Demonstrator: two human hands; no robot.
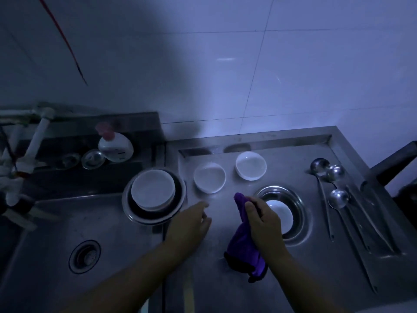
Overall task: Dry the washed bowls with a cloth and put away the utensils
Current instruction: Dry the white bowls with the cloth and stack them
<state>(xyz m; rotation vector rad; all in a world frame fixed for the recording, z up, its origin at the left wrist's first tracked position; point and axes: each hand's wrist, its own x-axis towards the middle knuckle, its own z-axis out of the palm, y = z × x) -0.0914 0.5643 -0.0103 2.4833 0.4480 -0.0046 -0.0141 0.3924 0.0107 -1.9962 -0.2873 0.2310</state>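
Observation:
My right hand (262,219) grips a purple cloth (244,242) that hangs down over the steel counter (225,279). Behind that hand a white bowl (282,214) sits inside a steel bowl (301,207). Two white bowls stand upright farther back, one (209,177) near the middle and another (251,165) to its right. My left hand (193,219) hovers empty with relaxed fingers just in front of the nearer bowl. Stacked white bowls (153,190) lie upside down in a steel bowl (178,199) at the sink's edge. Several steel ladles and utensils (338,196) lie at the right.
The sink basin (45,256) with its drain (84,256) is at the left. A soap bottle (115,144) and small glass dishes (92,158) stand on the ledge behind it, with white pipes (33,141) at far left. Tiled wall runs behind.

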